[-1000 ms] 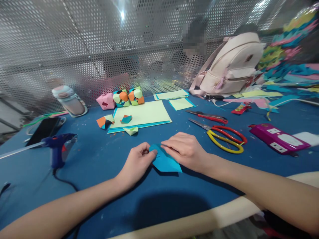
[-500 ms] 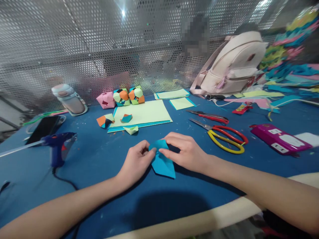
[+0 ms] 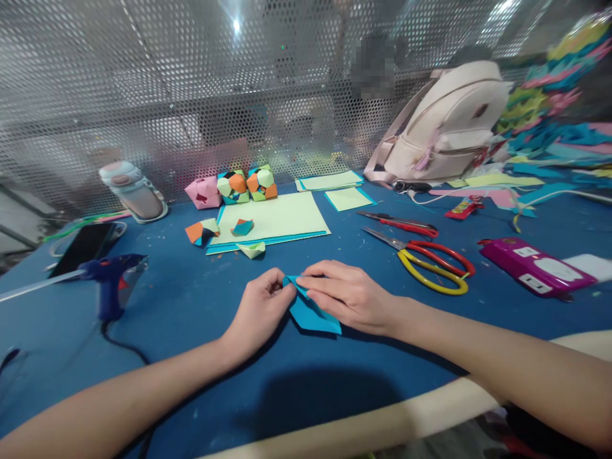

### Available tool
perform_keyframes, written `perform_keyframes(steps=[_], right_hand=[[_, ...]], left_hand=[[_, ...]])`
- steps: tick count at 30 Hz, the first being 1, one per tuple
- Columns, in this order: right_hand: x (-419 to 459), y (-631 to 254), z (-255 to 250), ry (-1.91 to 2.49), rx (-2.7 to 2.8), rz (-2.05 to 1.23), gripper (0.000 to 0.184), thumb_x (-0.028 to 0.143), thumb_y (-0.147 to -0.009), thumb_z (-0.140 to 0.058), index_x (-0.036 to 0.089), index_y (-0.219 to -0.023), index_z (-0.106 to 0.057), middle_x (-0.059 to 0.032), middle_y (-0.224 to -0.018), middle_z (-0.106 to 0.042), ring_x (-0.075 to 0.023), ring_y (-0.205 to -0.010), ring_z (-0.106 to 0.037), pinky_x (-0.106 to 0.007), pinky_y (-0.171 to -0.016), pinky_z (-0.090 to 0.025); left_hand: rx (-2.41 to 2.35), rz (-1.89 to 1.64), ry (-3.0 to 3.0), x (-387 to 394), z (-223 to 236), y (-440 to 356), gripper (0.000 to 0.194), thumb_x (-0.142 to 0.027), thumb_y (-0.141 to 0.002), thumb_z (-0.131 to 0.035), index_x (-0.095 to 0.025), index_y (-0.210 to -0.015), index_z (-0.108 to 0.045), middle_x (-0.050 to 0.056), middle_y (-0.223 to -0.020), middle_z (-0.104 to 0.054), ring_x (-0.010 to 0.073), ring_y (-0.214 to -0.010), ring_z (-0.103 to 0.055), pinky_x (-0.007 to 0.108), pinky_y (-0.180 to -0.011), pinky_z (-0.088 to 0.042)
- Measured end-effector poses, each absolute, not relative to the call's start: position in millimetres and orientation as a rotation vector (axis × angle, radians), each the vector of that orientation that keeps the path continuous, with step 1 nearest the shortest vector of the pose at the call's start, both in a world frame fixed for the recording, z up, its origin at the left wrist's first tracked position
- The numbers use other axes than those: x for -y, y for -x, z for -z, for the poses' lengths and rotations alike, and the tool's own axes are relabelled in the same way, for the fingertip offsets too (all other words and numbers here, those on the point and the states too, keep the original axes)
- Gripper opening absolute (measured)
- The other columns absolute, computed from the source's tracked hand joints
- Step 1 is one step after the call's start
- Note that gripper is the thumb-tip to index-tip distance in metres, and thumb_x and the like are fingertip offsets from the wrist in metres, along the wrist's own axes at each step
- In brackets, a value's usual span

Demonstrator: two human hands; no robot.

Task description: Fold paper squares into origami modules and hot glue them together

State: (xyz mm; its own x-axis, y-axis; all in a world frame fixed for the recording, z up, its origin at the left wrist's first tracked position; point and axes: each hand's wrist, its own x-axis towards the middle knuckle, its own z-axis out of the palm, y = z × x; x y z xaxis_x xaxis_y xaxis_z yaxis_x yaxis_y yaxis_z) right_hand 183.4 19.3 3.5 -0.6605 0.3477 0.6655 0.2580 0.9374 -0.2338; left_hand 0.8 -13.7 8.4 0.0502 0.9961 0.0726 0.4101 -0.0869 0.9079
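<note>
A folded piece of blue paper (image 3: 313, 317) lies on the blue table between both hands. My left hand (image 3: 265, 303) pinches its upper left corner between thumb and fingers. My right hand (image 3: 351, 293) presses on its upper part, fingers together along the folded top edge and covering much of it. Beyond the hands lie a pale green folded paper piece (image 3: 252, 250), a small orange and blue one (image 3: 242, 226), and a stack of pale green and blue sheets (image 3: 287, 215). An orange, green and black folded piece (image 3: 203, 232) is at their left.
Scissors (image 3: 421, 261) and a red-handled cutter (image 3: 401, 224) lie right of my hands, a purple case (image 3: 538, 266) farther right. At left are a glue gun (image 3: 112, 280), a phone (image 3: 86, 245) and a bottle (image 3: 134, 191). Paper balls (image 3: 234, 187) and a backpack (image 3: 444, 127) stand behind.
My right hand has shifted slightly down, its fingers now lying flatter over the paper. The paper's top edge is folded down, and its lower corner has swung a little right and up.
</note>
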Motion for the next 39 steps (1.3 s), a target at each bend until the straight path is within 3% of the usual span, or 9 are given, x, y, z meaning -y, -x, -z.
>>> perform_keyframes(steps=[11, 19, 25, 34, 39], right_hand=[[-18.8, -178.0, 1.5, 0.54, 2.195, -0.311, 0.026, 0.012, -0.087, -0.051, 0.011, -0.112, -0.058, -0.0116, -0.096, -0.065, -0.0166, -0.089, -0.061, -0.029, -0.079, -0.052], [-19.1, -175.9, 0.1, 0.658, 2.144, -0.426, 0.02, 0.01, -0.084, -0.054, 0.013, -0.102, -0.063, -0.0087, -0.091, -0.067, -0.0155, -0.083, -0.063, -0.027, -0.075, -0.052], [-21.2, -175.9, 1.5, 0.679, 2.103, -0.445, 0.019, 0.01, -0.083, -0.055, 0.012, -0.099, -0.064, -0.0088, -0.089, -0.066, -0.0155, -0.082, -0.063, -0.027, -0.075, -0.052], [-21.1, -176.7, -0.7, 0.681, 2.107, -0.423, 0.017, 0.01, -0.083, -0.055, 0.014, -0.098, -0.063, -0.0086, -0.09, -0.066, -0.0161, -0.084, -0.063, -0.029, -0.076, -0.052], [-21.7, -176.3, 0.9, 0.692, 2.105, -0.423, 0.017, 0.01, -0.082, -0.056, 0.014, -0.097, -0.062, -0.0081, -0.089, -0.065, -0.0158, -0.083, -0.062, -0.028, -0.075, -0.052]], left_hand=[[-1.423, -1.044, -1.581, 14.1, -8.0, -1.8, 0.02, -0.03, -0.076, -0.053, -0.016, -0.062, -0.048, -0.006, -0.056, -0.04, 0.0079, -0.056, -0.034, 0.019, -0.051, -0.03], [-1.373, -1.058, -1.559, 13.6, -8.1, -1.9, 0.018, -0.032, -0.074, -0.06, -0.015, -0.069, -0.061, -0.005, -0.057, -0.052, 0.0082, -0.054, -0.042, 0.019, -0.05, -0.036], [-1.294, -1.023, -1.68, 14.2, -8.0, -1.9, 0.023, -0.03, -0.077, -0.058, -0.015, -0.091, -0.069, 0.002, -0.082, -0.069, 0.0143, -0.072, -0.057, 0.024, -0.067, -0.046], [-1.289, -0.968, -1.794, 17.7, -15.0, -0.1, 0.029, -0.03, -0.086, -0.045, -0.018, -0.065, -0.06, -0.001, -0.064, -0.057, 0.014, -0.068, -0.052, 0.022, -0.065, -0.043], [-1.305, -0.946, -1.818, 17.7, -14.1, -2.7, 0.027, -0.031, -0.086, -0.045, -0.017, -0.072, -0.063, 0.0, -0.07, -0.061, 0.014, -0.068, -0.052, 0.022, -0.066, -0.042]])
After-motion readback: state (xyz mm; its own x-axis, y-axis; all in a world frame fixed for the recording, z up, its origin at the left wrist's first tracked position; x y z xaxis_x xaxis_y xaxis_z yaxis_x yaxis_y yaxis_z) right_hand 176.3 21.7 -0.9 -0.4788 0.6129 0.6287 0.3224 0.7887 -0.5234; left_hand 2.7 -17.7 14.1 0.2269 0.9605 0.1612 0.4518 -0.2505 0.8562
